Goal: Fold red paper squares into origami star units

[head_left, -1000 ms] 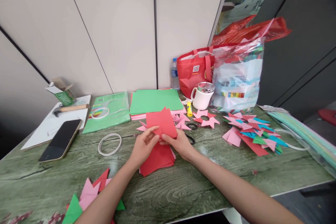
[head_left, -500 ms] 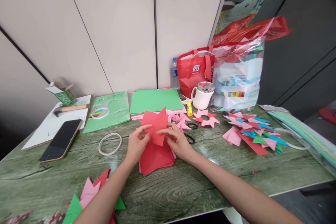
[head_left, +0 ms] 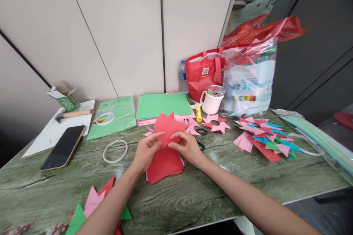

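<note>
My left hand (head_left: 145, 151) and my right hand (head_left: 186, 147) both pinch the lower edge of one red paper sheet (head_left: 168, 127), which stands tilted up above the table. Directly beneath my hands lies a stack of red paper squares (head_left: 164, 164). Pink folded paper shapes (head_left: 193, 128) lie just behind the raised sheet, and black scissors (head_left: 202, 145) rest partly hidden by my right hand.
Green and pink paper sheets (head_left: 162, 105), a white mug (head_left: 212, 101), a yellow glue stick (head_left: 199, 114), a red bag (head_left: 202, 73) and a water bottle (head_left: 183, 78) stand behind. Folded coloured pieces (head_left: 264, 138) lie right; a phone (head_left: 64, 147), tape ring (head_left: 115, 151) and hammer (head_left: 74, 114) left.
The red sheet has been turned between my fingers. My hands have shifted their grip along its lower edge and come closer together; nothing else on the table moved.
</note>
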The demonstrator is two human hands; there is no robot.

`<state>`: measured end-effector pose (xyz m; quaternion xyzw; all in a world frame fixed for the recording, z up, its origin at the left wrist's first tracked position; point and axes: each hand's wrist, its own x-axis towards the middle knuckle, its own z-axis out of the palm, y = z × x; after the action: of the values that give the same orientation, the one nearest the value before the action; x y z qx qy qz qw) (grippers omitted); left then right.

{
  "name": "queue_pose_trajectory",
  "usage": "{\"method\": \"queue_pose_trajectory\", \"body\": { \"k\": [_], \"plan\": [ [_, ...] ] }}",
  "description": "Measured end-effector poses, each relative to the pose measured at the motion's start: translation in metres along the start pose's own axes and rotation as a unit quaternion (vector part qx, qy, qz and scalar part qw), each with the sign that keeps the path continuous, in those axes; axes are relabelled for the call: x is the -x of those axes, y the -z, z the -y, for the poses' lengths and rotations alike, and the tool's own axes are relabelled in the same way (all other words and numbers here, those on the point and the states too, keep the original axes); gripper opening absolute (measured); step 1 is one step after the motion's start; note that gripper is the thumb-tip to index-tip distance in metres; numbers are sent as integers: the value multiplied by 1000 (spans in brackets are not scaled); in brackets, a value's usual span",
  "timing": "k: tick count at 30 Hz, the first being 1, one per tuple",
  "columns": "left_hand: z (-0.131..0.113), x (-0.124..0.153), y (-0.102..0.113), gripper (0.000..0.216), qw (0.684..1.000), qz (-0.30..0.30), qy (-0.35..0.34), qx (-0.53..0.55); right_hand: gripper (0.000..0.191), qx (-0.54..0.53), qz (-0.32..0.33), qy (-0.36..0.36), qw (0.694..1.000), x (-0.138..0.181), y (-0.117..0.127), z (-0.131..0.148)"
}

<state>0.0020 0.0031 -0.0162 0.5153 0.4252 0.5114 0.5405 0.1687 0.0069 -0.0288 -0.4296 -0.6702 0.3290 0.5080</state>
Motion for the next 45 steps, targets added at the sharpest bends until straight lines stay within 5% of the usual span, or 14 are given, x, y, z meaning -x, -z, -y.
{"method": "queue_pose_trajectory", "body": {
  "k": [9,26,45],
  "plan": [
    [-7,8,-9,37,998,43,26,-23,31,-18,-80,-55,995,0,-1,-4],
    [-3,6,-10,46,1000,-15,21,2,15,-96,-21,-21,995,0,-4,-7],
    [-4,7,-11,22,997,-17,-6,-82,8,-115,-59,-35,991,1,-5,-2]
  ]
}}
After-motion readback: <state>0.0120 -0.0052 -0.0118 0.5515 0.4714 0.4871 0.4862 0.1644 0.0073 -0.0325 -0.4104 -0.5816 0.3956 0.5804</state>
